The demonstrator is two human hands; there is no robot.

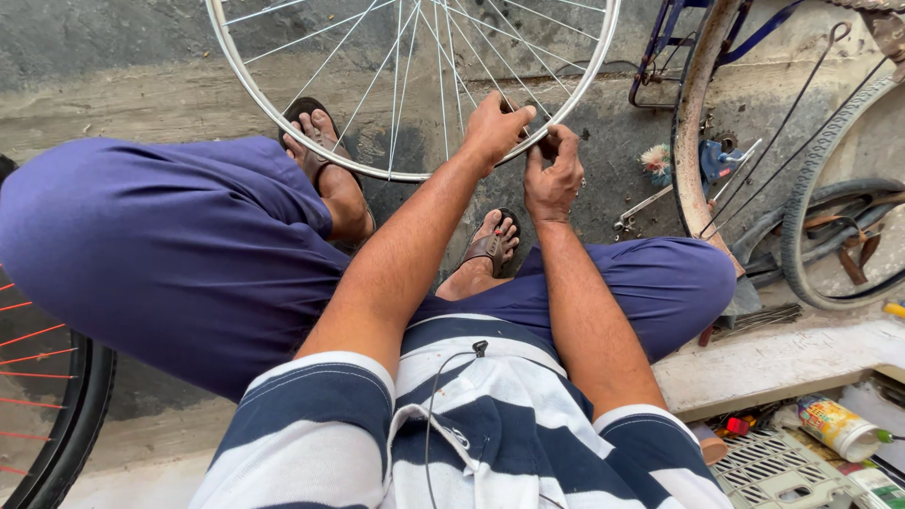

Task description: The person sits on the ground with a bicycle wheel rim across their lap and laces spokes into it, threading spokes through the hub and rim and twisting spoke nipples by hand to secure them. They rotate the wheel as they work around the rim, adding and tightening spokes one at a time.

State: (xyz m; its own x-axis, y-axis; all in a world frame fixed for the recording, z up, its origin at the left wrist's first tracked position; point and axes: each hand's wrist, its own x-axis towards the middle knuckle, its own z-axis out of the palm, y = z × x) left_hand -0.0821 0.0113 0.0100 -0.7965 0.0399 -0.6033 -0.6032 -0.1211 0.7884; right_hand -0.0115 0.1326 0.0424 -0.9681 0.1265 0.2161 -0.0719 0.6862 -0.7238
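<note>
A person squats on a concrete floor (123, 94), seen from above their own head, with both hands raised to the lower right arc of a bare silver bicycle wheel rim (283, 118) that stands upright on the floor directly in front of them. The rim's plane runs left to right across the view, and its spokes (443, 57) fan upward and away from the hands toward a hub that is out of frame. The left hand (492, 127) is closed over the rim's edge, thumb and fingers pinching it where the spokes meet the metal. The right hand (553, 174) sits just beside and slightly nearer the body, fingers curled around something small and dark at the rim; it may be a spoke tool, but the view is too tight to tell. The two hands nearly touch, and both are equally near the rim. Below the hands, the person's sandalled feet (495, 240) rest on the floor, between knees in dark blue trousers (179, 245). To the right of the hands stand a rusty wheel (693, 141) and a loose grey tyre (801, 226), with a metal wrench (644, 209) lying on the floor between them and the hands. Far left and nearer the body is a black tyre with red spokes (52, 377). Nothing lies between the hands and the rim.
</note>
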